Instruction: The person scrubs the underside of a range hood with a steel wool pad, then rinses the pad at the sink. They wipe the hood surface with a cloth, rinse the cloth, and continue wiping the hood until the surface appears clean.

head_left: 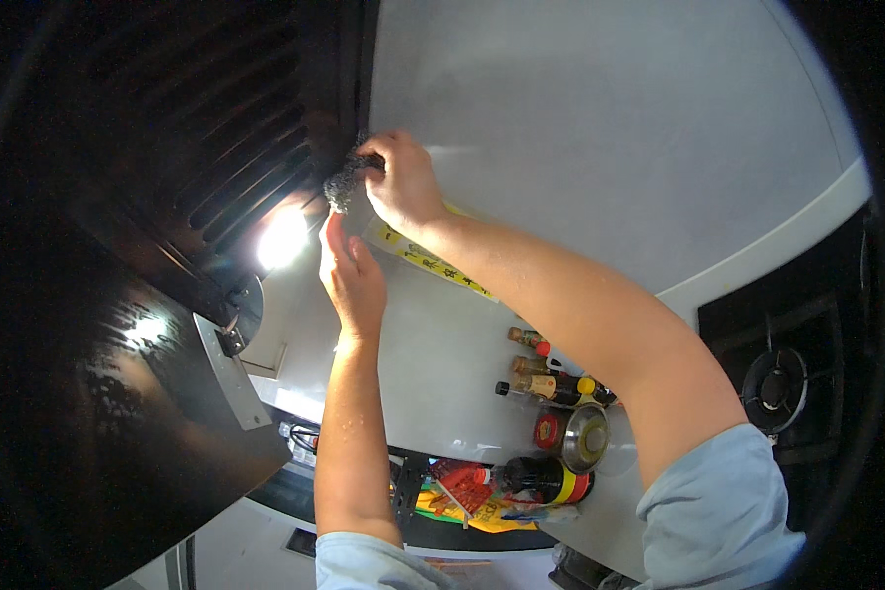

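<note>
My right hand (405, 181) is raised at the edge of a dark range hood (258, 140), its fingers closed on a dark, wiry scouring pad (343, 181). Just below it, my left hand (352, 273) reaches up with its fingertips at the pad's pale lower end; whether it grips the pad cannot be told. The hood's slotted vents lie left of both hands, and a lit lamp (283, 237) shines close to the left hand. Behind the hands is a pale wall (597, 133), with a yellow strip bearing writing (442, 267) partly hidden by my right forearm.
Several sauce bottles (549, 387) and a metal-lidded jar (585, 438) stand below my right forearm. A large dark bottle (535, 479) is near colored packets. The black gas hob (774, 391) is at the right. A dark hinged panel (140, 413) hangs open at the lower left.
</note>
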Motion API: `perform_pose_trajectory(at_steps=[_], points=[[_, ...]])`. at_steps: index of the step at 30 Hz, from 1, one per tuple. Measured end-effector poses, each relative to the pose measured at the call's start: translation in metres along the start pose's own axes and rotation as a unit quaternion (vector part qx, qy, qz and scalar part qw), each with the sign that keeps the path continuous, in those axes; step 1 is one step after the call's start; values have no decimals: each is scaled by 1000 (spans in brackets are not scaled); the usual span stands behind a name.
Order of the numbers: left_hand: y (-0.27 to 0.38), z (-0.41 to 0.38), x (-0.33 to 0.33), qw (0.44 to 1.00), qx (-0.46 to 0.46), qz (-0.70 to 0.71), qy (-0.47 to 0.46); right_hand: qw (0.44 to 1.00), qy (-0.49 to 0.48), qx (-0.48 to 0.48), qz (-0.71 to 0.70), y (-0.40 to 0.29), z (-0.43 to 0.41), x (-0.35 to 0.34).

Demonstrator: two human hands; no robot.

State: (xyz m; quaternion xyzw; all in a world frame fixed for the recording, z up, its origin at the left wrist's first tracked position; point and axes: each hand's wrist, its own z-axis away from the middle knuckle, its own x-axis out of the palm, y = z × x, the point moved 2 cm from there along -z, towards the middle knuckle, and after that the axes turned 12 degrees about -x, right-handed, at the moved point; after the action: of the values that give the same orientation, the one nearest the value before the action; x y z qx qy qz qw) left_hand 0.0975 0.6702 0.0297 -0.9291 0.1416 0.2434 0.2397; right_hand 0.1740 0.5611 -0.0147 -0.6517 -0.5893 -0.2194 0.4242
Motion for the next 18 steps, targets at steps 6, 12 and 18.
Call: perform_pose_trajectory(at_steps=[6, 12, 18], points=[[17, 3, -7, 998, -54, -24, -38, 992, -108, 54, 25, -6, -12, 11], [12, 1, -1, 999, 2, -14, -50, 927, -286, 39, 240, 43, 24, -38], [-23, -70, 48, 952, 203, -224, 43, 955, -203, 175, 123, 65, 104, -169]])
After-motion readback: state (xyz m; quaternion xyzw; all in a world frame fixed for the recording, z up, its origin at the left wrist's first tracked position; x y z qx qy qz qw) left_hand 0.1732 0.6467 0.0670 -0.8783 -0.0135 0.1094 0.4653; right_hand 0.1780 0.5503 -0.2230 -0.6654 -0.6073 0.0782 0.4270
